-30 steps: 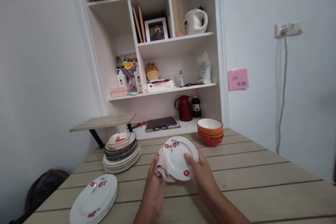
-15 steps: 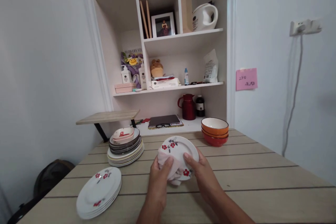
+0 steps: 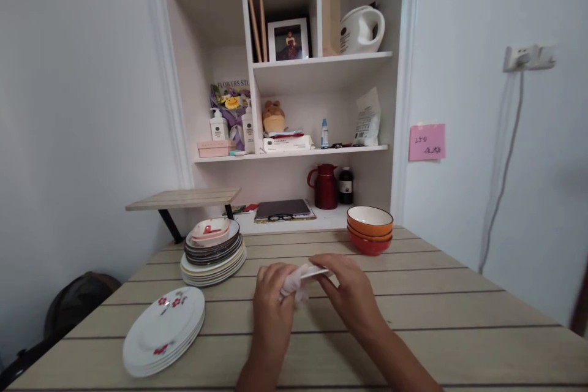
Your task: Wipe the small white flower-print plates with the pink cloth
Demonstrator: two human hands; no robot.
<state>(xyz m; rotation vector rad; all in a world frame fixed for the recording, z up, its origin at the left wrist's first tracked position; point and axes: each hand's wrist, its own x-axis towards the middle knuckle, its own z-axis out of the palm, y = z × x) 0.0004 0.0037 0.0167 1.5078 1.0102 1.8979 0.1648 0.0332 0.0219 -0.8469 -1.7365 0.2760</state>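
Between my hands a white plate (image 3: 315, 272) is tipped almost edge-on, so only its thin rim shows and its face is hidden. My left hand (image 3: 275, 294) is closed around a pale pink cloth (image 3: 294, 282), which wraps the plate's left edge. On the right edge, my right hand (image 3: 346, 288) grips the plate with fingers over the top and thumb below. To the left lies a stack of white plates with red flowers (image 3: 165, 331). Behind it stands a taller stack of plates (image 3: 214, 257), topped by small pink dishes (image 3: 210, 229).
Stacked orange and red bowls (image 3: 370, 231) stand at the back right of the slatted table (image 3: 436, 343). A small raised wooden shelf (image 3: 184, 198) overhangs the back left. Behind are a dark laptop (image 3: 282, 209), glasses (image 3: 280, 217), a red jug (image 3: 326, 187) and a dark bottle (image 3: 346, 186).
The plate has turned from facing me to nearly edge-on. My right hand has shifted its fingers over the plate's top, and the left hand has rolled over with the cloth.
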